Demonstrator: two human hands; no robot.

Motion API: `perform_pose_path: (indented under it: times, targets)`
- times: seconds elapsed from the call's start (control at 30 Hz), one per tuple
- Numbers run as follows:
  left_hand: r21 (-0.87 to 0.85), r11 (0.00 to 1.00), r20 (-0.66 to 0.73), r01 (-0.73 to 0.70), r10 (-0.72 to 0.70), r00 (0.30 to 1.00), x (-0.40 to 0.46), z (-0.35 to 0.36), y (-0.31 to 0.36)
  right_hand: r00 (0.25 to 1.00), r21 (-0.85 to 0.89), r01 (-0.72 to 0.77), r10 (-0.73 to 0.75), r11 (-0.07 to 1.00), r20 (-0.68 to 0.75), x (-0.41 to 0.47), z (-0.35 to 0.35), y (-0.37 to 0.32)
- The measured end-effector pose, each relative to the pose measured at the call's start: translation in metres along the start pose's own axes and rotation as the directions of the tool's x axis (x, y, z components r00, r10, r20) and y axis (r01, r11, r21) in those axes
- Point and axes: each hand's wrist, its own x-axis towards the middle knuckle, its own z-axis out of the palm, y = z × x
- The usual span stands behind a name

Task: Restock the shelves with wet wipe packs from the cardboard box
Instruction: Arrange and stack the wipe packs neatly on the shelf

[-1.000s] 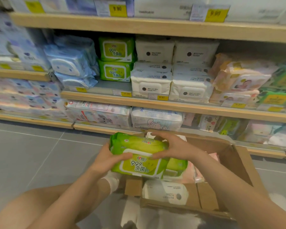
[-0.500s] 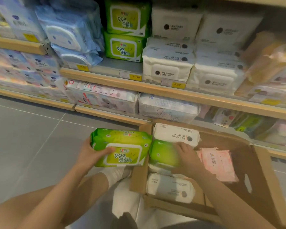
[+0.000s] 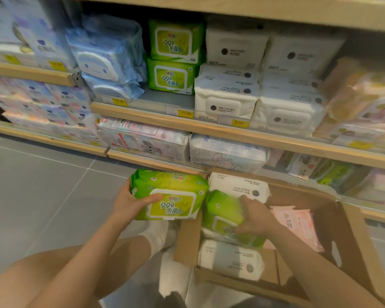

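Note:
My left hand (image 3: 132, 202) grips a green wet wipe pack (image 3: 171, 196) by its left end, held just left of the cardboard box (image 3: 351, 236) above the floor. Inside the box, my right hand (image 3: 257, 216) curls over a second green pack (image 3: 223, 215), which lies among white packs (image 3: 238, 187) and pink packs (image 3: 298, 223). Two matching green packs (image 3: 173, 58) stand stacked on the middle shelf (image 3: 209, 127), with bare shelf in front of them.
White packs (image 3: 227, 94) fill the shelf right of the green stack, blue packs (image 3: 107, 61) sit to its left. The lower shelf holds printed packs (image 3: 147, 141). Grey tiled floor (image 3: 42, 185) stretches to the left. My bent leg and white sock (image 3: 157, 236) lie beside the box.
My right hand let go of the first green pack and reached into the box onto a second one. My left hand carried the first pack leftwards. The view moved closer to the shelves.

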Motion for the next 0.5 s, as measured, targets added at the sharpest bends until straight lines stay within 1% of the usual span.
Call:
perform_pose_path:
  times: [0.07,0.27,0.4,0.5]
  targets:
    - [-0.013,0.999,-0.046,-0.032,0.032,0.998,-0.001,-0.008,0.01,1.0,0.048,-0.005,0.005,0.999,-0.003,-0.005,-0.03,-0.003]
    - [-0.069,0.989,-0.147,-0.13,0.119,0.982,0.007,-0.062,0.058,0.993,0.179,0.064,-0.045,0.982,-0.111,-0.006,-0.138,-0.047]
    - [-0.125,0.964,-0.296,-0.234,0.188,0.936,0.02,-0.094,0.083,0.974,0.186,0.138,-0.099,0.973,-0.203,0.013,-0.19,-0.097]
    - [-0.177,0.948,-0.396,-0.265,0.178,0.901,0.035,-0.111,0.082,0.956,0.141,0.195,-0.156,0.971,-0.25,0.04,-0.215,-0.135]
